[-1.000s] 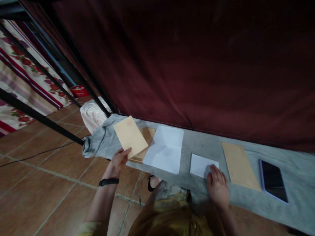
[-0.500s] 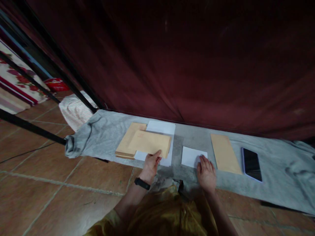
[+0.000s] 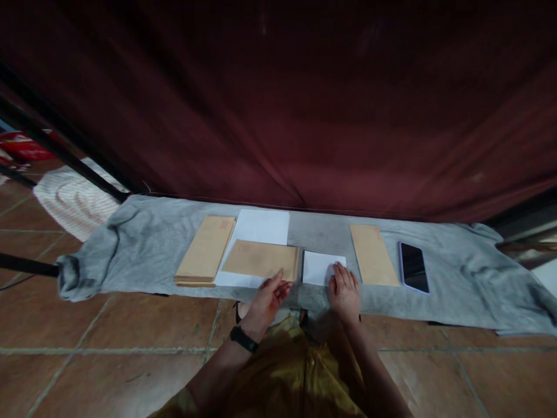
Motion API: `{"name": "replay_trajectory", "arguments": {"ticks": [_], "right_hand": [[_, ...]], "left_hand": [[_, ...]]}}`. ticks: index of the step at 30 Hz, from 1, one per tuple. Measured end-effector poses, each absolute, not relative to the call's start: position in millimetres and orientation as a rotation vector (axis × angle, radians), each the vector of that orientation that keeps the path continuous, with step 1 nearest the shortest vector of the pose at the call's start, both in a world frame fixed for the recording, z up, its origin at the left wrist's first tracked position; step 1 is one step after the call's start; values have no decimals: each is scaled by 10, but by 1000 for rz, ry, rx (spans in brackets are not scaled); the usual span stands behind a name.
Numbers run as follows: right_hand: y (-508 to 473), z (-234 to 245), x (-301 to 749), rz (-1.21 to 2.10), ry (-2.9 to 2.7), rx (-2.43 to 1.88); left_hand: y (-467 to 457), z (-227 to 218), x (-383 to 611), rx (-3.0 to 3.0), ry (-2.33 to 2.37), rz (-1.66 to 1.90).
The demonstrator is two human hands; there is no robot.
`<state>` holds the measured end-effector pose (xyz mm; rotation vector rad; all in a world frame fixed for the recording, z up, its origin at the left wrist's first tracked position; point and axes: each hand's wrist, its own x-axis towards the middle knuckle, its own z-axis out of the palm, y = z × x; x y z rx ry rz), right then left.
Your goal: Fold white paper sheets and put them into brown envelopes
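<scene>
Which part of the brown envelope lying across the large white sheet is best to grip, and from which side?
Probably the near long edge of the brown envelope, towards its right end. Come from the person's side, thumb above, fingers below: it lies flat, this edge faces the person, and the left hand is there.

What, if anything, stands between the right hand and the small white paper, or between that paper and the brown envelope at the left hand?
Nothing visible does. The right hand rests on the small white paper; only a narrow strip of the grey cloth shows between that paper and the brown envelope at the left hand.
</scene>
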<state>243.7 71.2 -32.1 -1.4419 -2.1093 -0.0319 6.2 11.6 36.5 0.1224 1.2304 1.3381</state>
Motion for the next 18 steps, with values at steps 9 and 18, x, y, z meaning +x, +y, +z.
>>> {"name": "replay_trajectory", "arguments": {"ticks": [9, 18], "right_hand": [[705, -247, 2422, -15, -2121, -1444], [523, -107, 2357, 143, -2385, -1197]], "left_hand": [[-141, 429, 234, 1399, 1555, 1052], [187, 108, 518, 2789, 1491, 269]]}}
